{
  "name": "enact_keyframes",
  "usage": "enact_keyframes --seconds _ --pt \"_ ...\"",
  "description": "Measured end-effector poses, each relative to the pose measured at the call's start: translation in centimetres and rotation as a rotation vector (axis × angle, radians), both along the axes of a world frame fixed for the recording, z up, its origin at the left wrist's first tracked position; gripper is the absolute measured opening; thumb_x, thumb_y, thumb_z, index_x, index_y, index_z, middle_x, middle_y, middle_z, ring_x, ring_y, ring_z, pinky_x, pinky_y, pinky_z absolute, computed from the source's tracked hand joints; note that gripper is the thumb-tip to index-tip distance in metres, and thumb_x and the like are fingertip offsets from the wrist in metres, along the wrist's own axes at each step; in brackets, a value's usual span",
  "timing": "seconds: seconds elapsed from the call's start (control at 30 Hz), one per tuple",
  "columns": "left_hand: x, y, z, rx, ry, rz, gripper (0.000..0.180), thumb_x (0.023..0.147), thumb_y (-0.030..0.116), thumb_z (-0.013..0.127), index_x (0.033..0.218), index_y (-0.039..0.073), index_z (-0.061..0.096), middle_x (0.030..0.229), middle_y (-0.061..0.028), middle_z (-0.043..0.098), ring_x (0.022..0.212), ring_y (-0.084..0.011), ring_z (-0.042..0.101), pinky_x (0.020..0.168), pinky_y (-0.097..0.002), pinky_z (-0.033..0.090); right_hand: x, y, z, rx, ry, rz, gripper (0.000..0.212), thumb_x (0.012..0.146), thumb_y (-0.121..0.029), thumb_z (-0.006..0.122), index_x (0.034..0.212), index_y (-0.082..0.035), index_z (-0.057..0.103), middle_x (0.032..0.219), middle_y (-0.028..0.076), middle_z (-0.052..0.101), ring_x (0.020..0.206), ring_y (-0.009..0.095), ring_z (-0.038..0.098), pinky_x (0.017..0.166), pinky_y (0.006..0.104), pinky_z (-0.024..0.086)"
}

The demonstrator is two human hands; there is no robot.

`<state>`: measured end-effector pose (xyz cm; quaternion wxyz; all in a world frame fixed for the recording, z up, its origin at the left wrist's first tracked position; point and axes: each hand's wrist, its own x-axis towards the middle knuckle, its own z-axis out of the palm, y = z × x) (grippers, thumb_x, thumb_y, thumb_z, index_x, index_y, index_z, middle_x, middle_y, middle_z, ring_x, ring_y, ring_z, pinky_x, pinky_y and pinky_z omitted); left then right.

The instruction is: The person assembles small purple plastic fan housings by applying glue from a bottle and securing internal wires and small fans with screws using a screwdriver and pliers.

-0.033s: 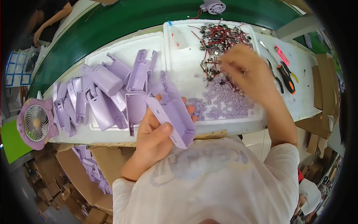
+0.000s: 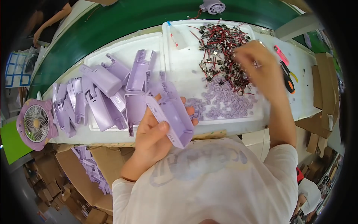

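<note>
My left hand (image 2: 151, 135) is closed around a light purple plastic fan housing (image 2: 180, 121), an elongated half shell. Its hollow inside faces up, and my thumb presses on its near side wall. My right hand (image 2: 263, 67) is raised over the right edge of a pile of small connector boards with red and black wires (image 2: 222, 41). Its fingers are curled together and blurred; a small pale spot shows among them, too unclear to name. Below the wire pile lie many tiny purple plastic pieces (image 2: 227, 104) on a white foam tray (image 2: 181, 63).
More purple housings (image 2: 102, 80) are heaped on the left foam tray. A small round fan (image 2: 36, 123) stands at the far left. A bottle (image 2: 177, 39), pliers (image 2: 287, 76) and a pink cutter (image 2: 281, 54) lie around. Below the table edge is a cardboard box (image 2: 80, 175) of purple parts.
My right hand has moved right and slightly away from the middle of the wire pile, now covering part of the tools. My left hand and the housing have barely shifted.
</note>
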<state>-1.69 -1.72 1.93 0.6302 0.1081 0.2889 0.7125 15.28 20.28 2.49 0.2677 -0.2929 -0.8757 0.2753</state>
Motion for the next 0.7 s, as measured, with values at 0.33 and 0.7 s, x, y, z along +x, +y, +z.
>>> enact_keyframes --seconds 0.33,0.7 --pt "-0.1 1.1 -0.7 0.026 -0.035 -0.134 0.064 0.089 0.050 0.040 0.135 0.007 0.027 0.102 -0.0144 0.052 0.078 -0.0227 0.053 0.070 -0.0376 0.046 12.9 2.7 -4.2 0.318 -0.547 -0.637 0.033 0.084 -0.030 0.056 0.109 -0.008 0.057 0.104 0.010 0.056 0.102 0.027 0.050 0.086 0.0437 0.034" --pt "0.1 0.4 0.4 -0.025 -0.199 -0.127 0.059 0.090 0.045 0.041 0.133 0.007 0.028 0.086 -0.0113 0.048 0.053 -0.0150 0.047 0.046 -0.0289 0.044 9.8 -3.5 1.0 -0.438 -0.007 -0.166 0.028 0.075 -0.010 0.065 0.099 0.003 0.059 0.078 0.007 0.058 0.062 0.013 0.053 0.057 0.0253 0.041"
